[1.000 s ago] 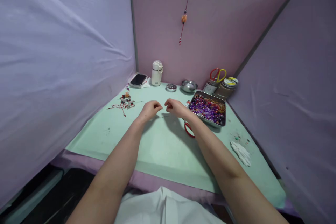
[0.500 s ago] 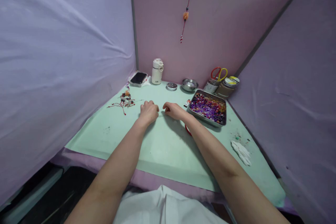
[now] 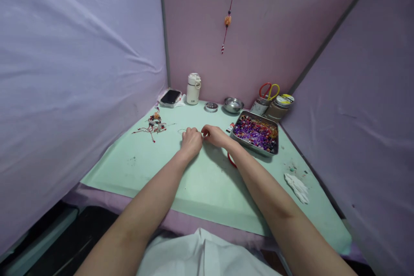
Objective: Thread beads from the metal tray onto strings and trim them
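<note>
A: "Location of thin strand (image 3: 181, 130)?"
B: "Looping out beside left hand (image 3: 192, 140), fingers curled; right hand (image 3: 214, 135) close by, fingers bent (grip in either impossible to tell)."
A: "Sound technique?"
B: "Probably light, short pinches, fingertips close together, strand guided clear of snags."

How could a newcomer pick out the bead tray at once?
On the green tabletop, look right of the right hand. There sits the bead tray, a rectangular metal one filled with mostly purple beads. Its straight sides and contents set it apart from the round steel bowl off its far-left corner.
</note>
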Motion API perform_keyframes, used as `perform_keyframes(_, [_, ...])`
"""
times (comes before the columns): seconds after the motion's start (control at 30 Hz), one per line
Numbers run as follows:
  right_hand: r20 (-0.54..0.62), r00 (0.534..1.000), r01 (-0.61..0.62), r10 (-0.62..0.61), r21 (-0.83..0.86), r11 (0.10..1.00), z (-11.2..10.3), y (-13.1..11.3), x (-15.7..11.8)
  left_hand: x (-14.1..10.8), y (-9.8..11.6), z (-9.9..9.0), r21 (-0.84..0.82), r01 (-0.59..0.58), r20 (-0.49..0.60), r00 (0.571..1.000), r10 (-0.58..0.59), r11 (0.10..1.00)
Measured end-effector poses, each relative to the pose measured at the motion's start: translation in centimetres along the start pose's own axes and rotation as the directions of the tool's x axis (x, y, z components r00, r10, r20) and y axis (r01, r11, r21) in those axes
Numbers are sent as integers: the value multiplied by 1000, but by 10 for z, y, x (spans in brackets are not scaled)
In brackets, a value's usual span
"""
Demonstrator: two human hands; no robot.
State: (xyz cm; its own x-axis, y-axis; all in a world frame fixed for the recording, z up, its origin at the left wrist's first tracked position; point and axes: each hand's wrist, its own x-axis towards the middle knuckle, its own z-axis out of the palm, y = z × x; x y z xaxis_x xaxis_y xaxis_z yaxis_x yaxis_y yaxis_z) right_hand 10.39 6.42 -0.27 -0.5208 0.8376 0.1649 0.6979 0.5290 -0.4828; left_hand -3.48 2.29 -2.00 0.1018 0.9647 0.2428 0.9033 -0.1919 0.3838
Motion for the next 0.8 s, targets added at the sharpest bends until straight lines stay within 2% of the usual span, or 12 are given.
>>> perform_keyframes(0.1, [-222,974,-36,53,79,996,-16,-1,-6,5,-3,-9,-282,108,-94,986,-139,953])
perform_keyframes(0.17, [-330,936,-59,123,196,979,-25,-3,-16,8,-3,-15,-554,156,-68,970,-231,818])
perform_keyframes(0.23, [-320,927,-78,196,347,935,-28,-6,-30,8,0,-19,-764,176,20,968,-249,621])
perform_keyframes(0.3, [-259,933,-106,251,467,878,-24,-10,-44,5,6,-21,-875,190,115,975,-189,446])
perform_keyframes(0.33, [-225,939,-107,261,529,842,-20,-12,-50,3,9,-20,-902,202,155,977,-150,382])
perform_keyframes(0.4, [-200,926,-119,319,650,751,-11,-15,-59,-1,15,-18,-923,227,213,974,-81,309])
perform_keyframes(0.47, [-200,894,-124,400,748,651,-3,-16,-61,-4,19,-15,-919,246,245,969,-43,307])
perform_keyframes(0.57, [-202,858,-98,473,839,536,3,-14,-59,-6,21,-12,-897,248,258,966,-20,366])
perform_keyframes(0.67, [-208,844,-70,495,872,485,5,-11,-56,-6,22,-11,-881,221,249,968,14,418])
perform_keyframes(0.8, [-224,832,-49,508,881,470,5,-11,-57,-9,26,-14,-851,185,237,971,44,491])
